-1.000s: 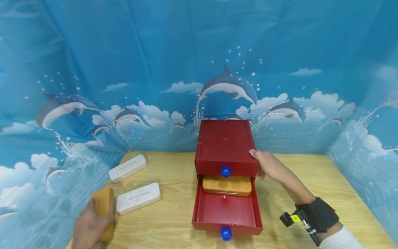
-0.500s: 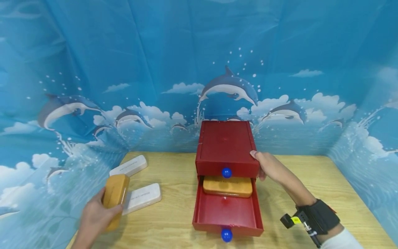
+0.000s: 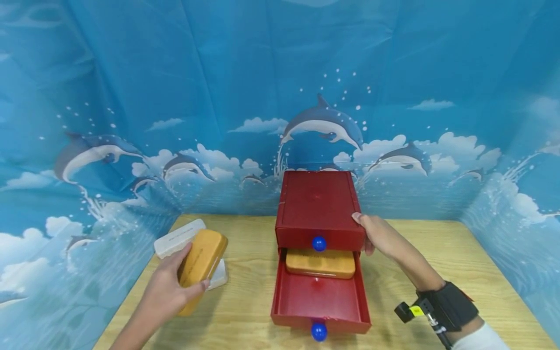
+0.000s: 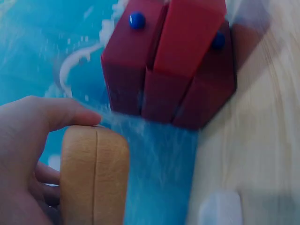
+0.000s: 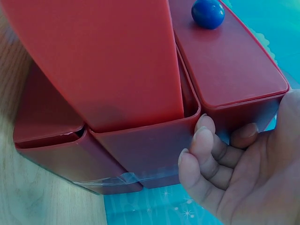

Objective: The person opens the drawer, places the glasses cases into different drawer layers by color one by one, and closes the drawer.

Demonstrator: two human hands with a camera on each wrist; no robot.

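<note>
My left hand [image 3: 165, 288] grips a tan glasses case [image 3: 202, 260], tilted and raised above the table; its seam faces the left wrist view. A red drawer unit [image 3: 317, 199] stands at the centre. Its pulled-out drawer [image 3: 319, 299] has a second tan glasses case [image 3: 321, 266] lying crosswise at the back, partly hidden under the unit's upper part. My right hand [image 3: 382, 234] holds the unit's right side, thumb on the top edge and fingers curled against the side wall. The right wrist view shows these curled fingers [image 5: 192, 171] beside the unit.
Two white glasses cases, a farther one [image 3: 177, 239] and a nearer one [image 3: 219, 276], lie on the wooden table [image 3: 249, 311] at left, partly covered by the held case. A blue dolphin-print curtain [image 3: 245, 73] rises behind and at both sides. Blue knobs [image 3: 319, 332] stick out from the drawers.
My left hand has lifted the tan glasses case from the table's left side and carried it rightward, over the white cases. The right hand and drawer unit have stayed in place.
</note>
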